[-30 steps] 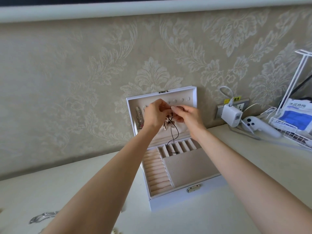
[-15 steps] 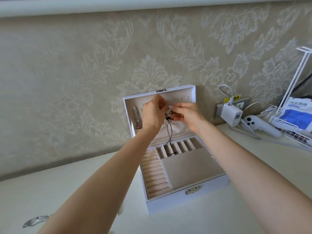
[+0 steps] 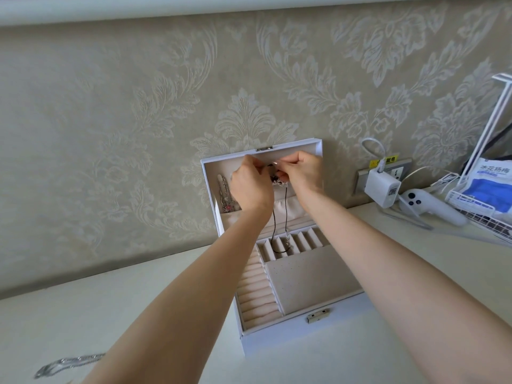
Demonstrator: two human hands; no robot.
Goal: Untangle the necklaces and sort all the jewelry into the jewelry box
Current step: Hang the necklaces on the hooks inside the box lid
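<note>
Left hand (image 3: 250,187) and right hand (image 3: 303,173) both pinch black cord necklace (image 3: 285,214) against open jewelry box (image 3: 291,336) lid; cord loop dangles into compartments.

1. Wall (image 3: 110,134): beige paper with a pale raised floral damask pattern; fills the upper view.
2. Ledge (image 3: 138,6): white band along the top edge.
3. Table (image 3: 83,314): off-white top, meeting the wall.
4. Socket (image 3: 401,169): grey plate on the wall just above the table; yellow label (image 3: 383,162) at its top edge.
5. Charger (image 3: 382,189): white block plugged into the socket, QR code on its face.
6. Cable (image 3: 372,148): white, looping up from the charger's top.
7. Controller (image 3: 426,206): white with dark buttons, lying on the table right of the charger.
8. Basket (image 3: 471,209): white wire, at the right edge; white rods (image 3: 496,112) rise from it.
9. Packet (image 3: 490,184): blue and white, printed characters, standing in the basket.
</note>
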